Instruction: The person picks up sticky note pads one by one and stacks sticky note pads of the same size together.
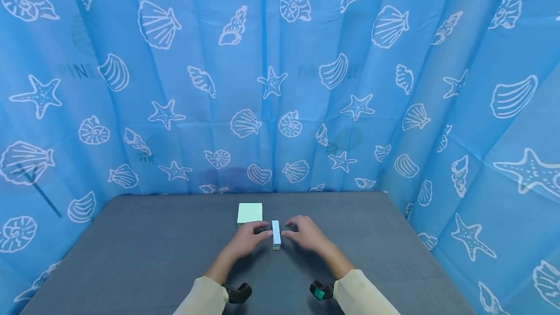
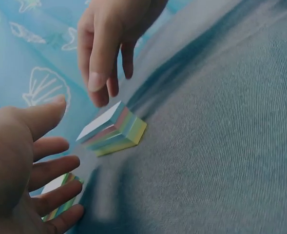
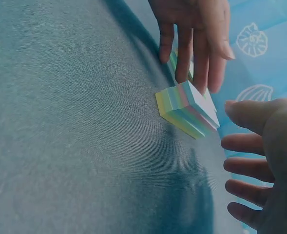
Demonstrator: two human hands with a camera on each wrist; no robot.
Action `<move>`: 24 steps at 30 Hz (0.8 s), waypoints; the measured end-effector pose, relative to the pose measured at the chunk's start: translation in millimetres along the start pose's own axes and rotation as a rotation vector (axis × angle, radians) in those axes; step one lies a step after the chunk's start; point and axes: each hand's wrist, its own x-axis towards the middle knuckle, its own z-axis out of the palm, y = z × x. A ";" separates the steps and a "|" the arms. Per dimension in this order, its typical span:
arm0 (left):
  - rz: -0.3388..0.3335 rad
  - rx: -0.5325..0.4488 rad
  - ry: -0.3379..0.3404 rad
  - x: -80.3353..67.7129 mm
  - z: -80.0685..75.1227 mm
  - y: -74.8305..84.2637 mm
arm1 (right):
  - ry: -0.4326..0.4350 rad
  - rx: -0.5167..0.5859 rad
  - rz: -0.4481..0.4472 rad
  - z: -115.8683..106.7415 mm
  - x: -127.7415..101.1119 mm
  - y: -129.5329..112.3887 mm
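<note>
A narrow stack of sticky notes [image 1: 276,233] in layered pastel colours, white on top, lies on the grey cloth between both hands. In the left wrist view the stack [image 2: 116,129] shows pink, blue and yellow layers, some jutting out unevenly. My left hand [image 1: 247,241] is at its left side, fingers spread and slightly bent, holding nothing. Whether its fingertips touch the stack I cannot tell. To the right, my right hand [image 1: 308,234] faces it with relaxed fingers and a small gap. A square stack of sticky notes [image 1: 250,213], pale green on top, lies just beyond the left hand.
A grey cloth-covered table [image 1: 144,247] spreads under both arms. Behind it and along the right hangs a blue curtain [image 1: 271,154] printed with white shells and starfish. Dark bands with cameras [image 1: 238,293] sit at the wrists, below cream sleeves [image 1: 203,298].
</note>
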 end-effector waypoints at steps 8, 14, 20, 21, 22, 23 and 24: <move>0.002 -0.126 0.036 2.9 6.1 0.8 | -0.009 0.004 -0.002 5.2 7.9 4.4; 0.004 -0.171 0.020 4.6 9.2 -0.4 | -0.011 0.001 -0.022 7.9 10.9 5.1; 0.019 -0.164 0.013 4.9 11.2 0.9 | -0.022 -0.005 -0.006 10.5 14.0 3.6; 0.021 -0.167 0.010 5.0 11.3 1.4 | -0.023 -0.008 -0.003 10.7 14.3 3.4; 0.021 -0.170 0.008 5.1 11.4 1.8 | -0.024 -0.012 -0.002 11.0 14.7 3.2; 0.022 -0.173 0.007 5.1 11.3 2.3 | -0.024 -0.018 -0.003 11.2 15.1 3.0; 0.022 -0.175 0.006 5.1 11.3 2.6 | -0.025 -0.022 -0.004 11.5 15.5 2.9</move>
